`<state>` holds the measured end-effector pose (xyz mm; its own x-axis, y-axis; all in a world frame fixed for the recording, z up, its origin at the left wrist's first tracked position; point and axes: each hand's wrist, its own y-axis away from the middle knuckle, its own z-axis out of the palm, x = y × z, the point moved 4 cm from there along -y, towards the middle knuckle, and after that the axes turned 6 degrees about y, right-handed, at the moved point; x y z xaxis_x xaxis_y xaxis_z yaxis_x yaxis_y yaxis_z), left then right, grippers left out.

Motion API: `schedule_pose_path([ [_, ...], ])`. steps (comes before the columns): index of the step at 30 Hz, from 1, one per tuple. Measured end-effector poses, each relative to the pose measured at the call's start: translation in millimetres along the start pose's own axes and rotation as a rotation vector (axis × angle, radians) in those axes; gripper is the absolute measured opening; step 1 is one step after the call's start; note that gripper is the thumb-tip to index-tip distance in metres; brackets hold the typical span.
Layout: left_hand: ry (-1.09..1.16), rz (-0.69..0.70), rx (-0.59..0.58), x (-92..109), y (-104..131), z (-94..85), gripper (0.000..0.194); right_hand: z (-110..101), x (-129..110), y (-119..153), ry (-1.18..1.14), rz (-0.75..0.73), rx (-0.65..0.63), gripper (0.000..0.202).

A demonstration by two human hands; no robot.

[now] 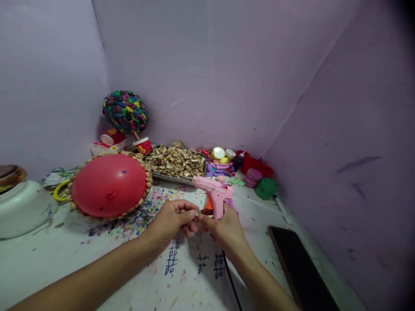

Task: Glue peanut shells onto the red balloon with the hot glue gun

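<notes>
A pink glue gun (pixel 218 192) with an orange trigger points up and to the left, its handle held in my right hand (pixel 227 226). The thumb of that hand meets a small pale piece (pixel 197 212), which looks like a bit of shell. My left hand (pixel 177 220) pinches the same piece between thumb and fingers. To the left lies a red balloon (pixel 110 185) with brown shells around its edge. Behind the hands, a metal tray (pixel 168 177) holds a heap of brown shells (pixel 178 162).
A white pot (pixel 24 209) stands at the left. A multicoloured ball (pixel 126 111) and red cups (pixel 142 146) are behind. Paint pots (pixel 266 188) sit at the back right. A black phone (pixel 300 268) lies right, and a black cable (pixel 231 278) runs toward me.
</notes>
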<state>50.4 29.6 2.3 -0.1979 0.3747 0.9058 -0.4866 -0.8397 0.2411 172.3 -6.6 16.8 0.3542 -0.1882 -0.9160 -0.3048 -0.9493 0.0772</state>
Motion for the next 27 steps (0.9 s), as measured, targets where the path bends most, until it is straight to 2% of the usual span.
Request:
schedule_pose_path([
  [6, 0.066, -0.065, -0.014, -3.9, 2.3, 1.6, 0.031, -5.9, -1.7, -0.1, 0.044, -0.052, 0.067, 0.013],
  [12, -0.014, -0.187, 0.018, -9.3, -1.7, -4.7, 0.029, -7.5, -1.8, 0.1, 0.122, -0.129, 0.075, 0.013],
  [16, -0.016, -0.244, -0.017, -11.6, -4.1, -7.6, 0.025, -6.3, -4.0, -0.5, 0.126, -0.104, 0.056, 0.012],
  [21, 0.110, -0.316, -0.112, -17.7, -6.1, -8.7, 0.020, -3.3, -3.8, -2.6, 0.010, -0.084, 0.026, 0.014],
  [27, 0.223, -0.412, -0.101, -24.9, -6.0, -10.6, 0.015, -1.0, -1.9, -1.2, -0.047, -0.036, 0.030, 0.014],
])
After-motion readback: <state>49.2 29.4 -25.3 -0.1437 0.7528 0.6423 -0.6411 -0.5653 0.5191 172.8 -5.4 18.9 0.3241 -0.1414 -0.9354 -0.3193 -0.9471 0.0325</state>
